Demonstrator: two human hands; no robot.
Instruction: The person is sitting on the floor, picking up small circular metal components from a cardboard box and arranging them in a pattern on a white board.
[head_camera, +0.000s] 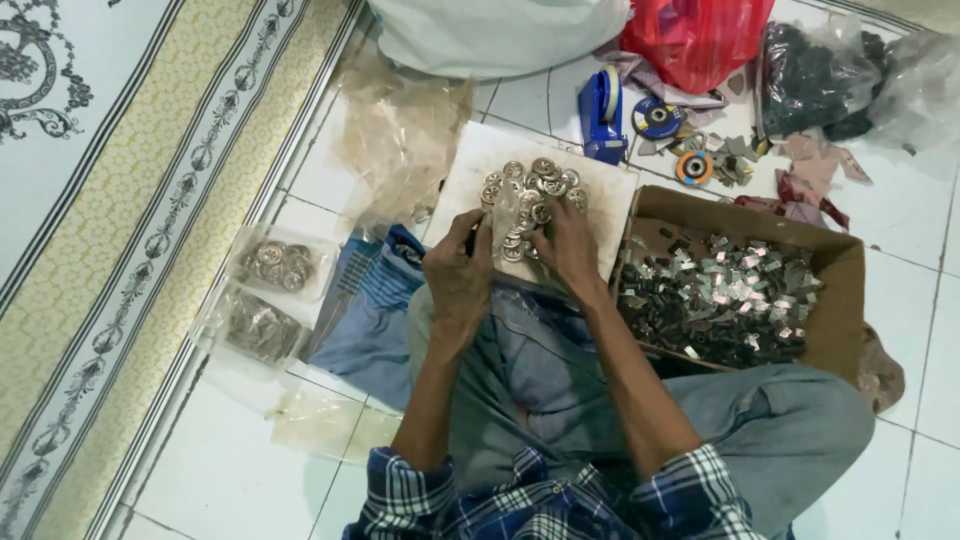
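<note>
A pile of small round metal discs (532, 186) lies on a pale board (605, 205) resting on my lap. My right hand (565, 245) lies palm down on the near side of the pile, fingers among the discs. My left hand (458, 275) is curled at the board's left edge, and it seems to pinch a small clear plastic bag (503, 215); what is inside the fingers is hidden.
A cardboard box (840, 300) of small metal clips sits at my right knee. Two clear packets of discs (270, 295) lie on the tiled floor to the left, beside a patterned mat (110, 200). Behind the board stand a blue tape dispenser (603, 112), tape rolls and plastic bags.
</note>
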